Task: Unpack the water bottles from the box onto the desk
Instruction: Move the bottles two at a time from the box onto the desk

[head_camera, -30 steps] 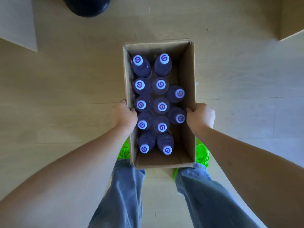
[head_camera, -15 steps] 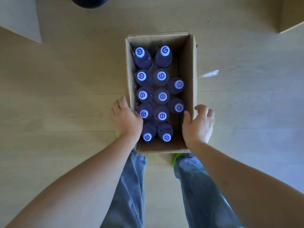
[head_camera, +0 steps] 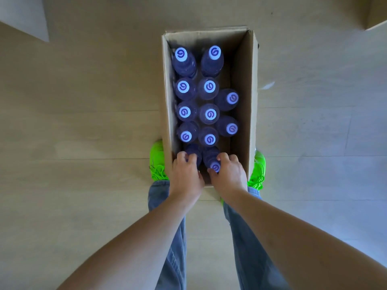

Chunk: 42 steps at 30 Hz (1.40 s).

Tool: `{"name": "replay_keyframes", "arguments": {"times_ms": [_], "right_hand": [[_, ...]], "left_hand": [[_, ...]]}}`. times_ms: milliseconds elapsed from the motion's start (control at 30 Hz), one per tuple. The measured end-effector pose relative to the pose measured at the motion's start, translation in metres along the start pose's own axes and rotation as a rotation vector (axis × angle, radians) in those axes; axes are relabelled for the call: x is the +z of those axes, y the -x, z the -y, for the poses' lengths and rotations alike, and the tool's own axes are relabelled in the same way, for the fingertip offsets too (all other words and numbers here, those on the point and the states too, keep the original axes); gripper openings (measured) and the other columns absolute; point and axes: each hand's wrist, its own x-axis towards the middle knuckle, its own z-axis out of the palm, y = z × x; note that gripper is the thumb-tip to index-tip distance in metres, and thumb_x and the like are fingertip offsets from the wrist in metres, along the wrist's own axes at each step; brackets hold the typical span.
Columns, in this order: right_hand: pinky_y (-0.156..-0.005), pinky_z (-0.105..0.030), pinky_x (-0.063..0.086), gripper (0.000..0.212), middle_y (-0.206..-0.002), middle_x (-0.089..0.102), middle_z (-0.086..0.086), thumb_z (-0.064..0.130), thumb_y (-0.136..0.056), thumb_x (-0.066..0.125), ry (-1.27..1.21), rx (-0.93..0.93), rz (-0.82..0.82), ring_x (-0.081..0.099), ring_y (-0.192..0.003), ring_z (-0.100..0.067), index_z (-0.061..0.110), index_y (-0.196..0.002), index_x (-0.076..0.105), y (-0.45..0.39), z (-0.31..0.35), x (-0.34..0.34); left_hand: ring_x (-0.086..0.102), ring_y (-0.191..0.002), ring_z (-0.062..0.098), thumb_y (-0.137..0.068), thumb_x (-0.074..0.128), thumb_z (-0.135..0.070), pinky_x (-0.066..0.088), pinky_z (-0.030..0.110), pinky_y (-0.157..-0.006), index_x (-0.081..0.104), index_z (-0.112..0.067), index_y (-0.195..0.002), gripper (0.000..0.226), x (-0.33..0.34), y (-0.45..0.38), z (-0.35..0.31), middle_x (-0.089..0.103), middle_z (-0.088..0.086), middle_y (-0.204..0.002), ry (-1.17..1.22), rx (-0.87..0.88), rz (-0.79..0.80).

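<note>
An open cardboard box (head_camera: 244, 84) stands on the wooden floor between my feet. Several purple water bottles with white caps stand upright inside, such as one at the far left (head_camera: 181, 57) and one on the right side (head_camera: 231, 128). My left hand (head_camera: 186, 176) covers the cap of the nearest left bottle (head_camera: 193, 151), fingers curled around its neck. My right hand (head_camera: 229, 174) is closed around the neck of the nearest right bottle (head_camera: 214, 165), whose cap shows between thumb and fingers.
My green shoes (head_camera: 157, 162) sit on either side of the box's near end. A pale furniture corner (head_camera: 23, 15) is at the top left and another (head_camera: 377, 13) at the top right. Wooden floor surrounds the box.
Both hands left the box's outer sides, moved inward and reached into its near end, closing on the two nearest bottles. The box looks set down on the floor.
</note>
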Motion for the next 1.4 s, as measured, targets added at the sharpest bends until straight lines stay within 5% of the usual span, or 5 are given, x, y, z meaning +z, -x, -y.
{"name": "replay_keyframes", "arguments": {"times_ms": [433,667,1200,1400], "right_hand": [[-0.064,-0.032,0.036,0.046,-0.095,0.034,-0.002,0.035,-0.079,0.074,0.085,-0.011,0.046,0.059,-0.085,-0.035,0.017,-0.111,0.045,-0.012,-0.001,0.018],[-0.063,-0.033,0.037,0.036,-0.102,0.045,-0.011,0.022,-0.08,0.071,0.036,-0.063,0.01,0.058,-0.081,-0.038,0.012,-0.105,0.046,-0.015,-0.002,0.021],[-0.069,-0.035,0.04,0.031,-0.101,0.052,-0.012,0.018,-0.071,0.069,0.0,-0.094,-0.086,0.057,-0.084,-0.038,0.009,-0.097,0.055,0.021,0.008,-0.056],[-0.069,-0.034,0.043,0.03,-0.098,0.053,-0.01,0.018,-0.069,0.068,0.028,-0.132,-0.121,0.057,-0.081,-0.037,0.011,-0.096,0.057,0.054,0.034,-0.115]], "left_hand": [[0.051,-0.099,0.032,-0.077,0.064,-0.009,0.044,0.04,-0.085,0.058,-0.01,-0.104,0.028,0.01,-0.018,0.005,0.051,0.011,-0.111,-0.074,-0.055,0.042],[0.052,-0.101,0.032,-0.079,0.061,-0.005,0.042,0.037,-0.084,0.054,-0.012,-0.111,0.033,0.017,-0.025,0.005,0.05,0.011,-0.115,-0.141,-0.073,0.077],[0.056,-0.088,0.035,-0.07,0.061,0.003,0.048,0.045,-0.077,0.06,-0.008,-0.088,0.021,-0.048,-0.004,-0.021,0.055,0.013,-0.099,0.007,0.022,0.002],[0.056,-0.072,0.032,-0.062,0.066,0.0,0.037,0.03,-0.061,0.038,-0.026,-0.062,0.038,-0.106,0.021,-0.048,0.052,0.005,-0.085,0.053,0.08,-0.038]]}}
